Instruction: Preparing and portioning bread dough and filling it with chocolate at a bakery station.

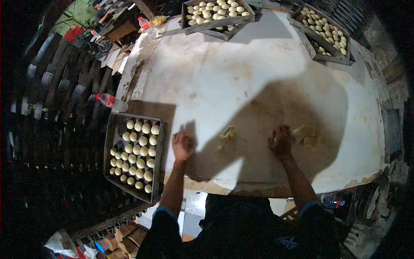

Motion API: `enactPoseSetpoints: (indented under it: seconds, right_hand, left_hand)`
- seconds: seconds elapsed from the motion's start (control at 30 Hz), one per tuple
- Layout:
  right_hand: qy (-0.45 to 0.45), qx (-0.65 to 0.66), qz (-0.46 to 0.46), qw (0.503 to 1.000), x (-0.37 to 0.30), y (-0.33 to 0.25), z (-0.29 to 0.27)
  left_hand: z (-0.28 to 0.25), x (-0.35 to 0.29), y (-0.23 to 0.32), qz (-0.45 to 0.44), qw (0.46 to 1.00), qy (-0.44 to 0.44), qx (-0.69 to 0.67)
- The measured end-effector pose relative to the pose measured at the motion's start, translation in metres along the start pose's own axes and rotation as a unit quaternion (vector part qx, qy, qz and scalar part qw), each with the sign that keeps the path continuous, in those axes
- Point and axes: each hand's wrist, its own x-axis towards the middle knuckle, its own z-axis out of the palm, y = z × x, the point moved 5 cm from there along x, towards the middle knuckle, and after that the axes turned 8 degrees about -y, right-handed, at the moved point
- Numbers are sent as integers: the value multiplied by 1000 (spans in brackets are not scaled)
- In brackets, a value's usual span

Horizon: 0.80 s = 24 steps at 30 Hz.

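Observation:
My left hand is on the white work table near its left front side, fingers curled down. Whatever lies under its palm is hidden. My right hand is cupped in the same way on the tabletop, farther right and in shadow. Just right of it lie flat scraps of pale dough. Between my hands rests a small torn lump of dough, with a smaller bit nearer to me. To the left of my left hand, a dark metal tray holds rows of round dough balls.
Stacked trays with dough balls stand at the far middle and far right. A red-labelled plastic bottle lies beyond the left tray; another bottle is at the far left corner. Dark stacked racks fill the left side.

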Motion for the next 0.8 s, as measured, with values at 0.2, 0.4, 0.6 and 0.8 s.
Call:
enactPoseSetpoints:
  seconds: [0.2,0.4,0.6,0.8]
  right_hand:
    - [57,-29,62,996,-39,-46,43]
    - [-44,240,350,904,-96,-33,1]
    - [-39,623,178,761,-21,-242,35]
    - [-106,337,225,908,15,-298,52]
  left_hand:
    - [58,-18,51,142,982,-69,103]
    - [9,-69,71,143,930,-263,213]
    - [-10,-62,128,-15,912,-394,-114]
    - [-49,-54,115,-42,923,-350,-153]
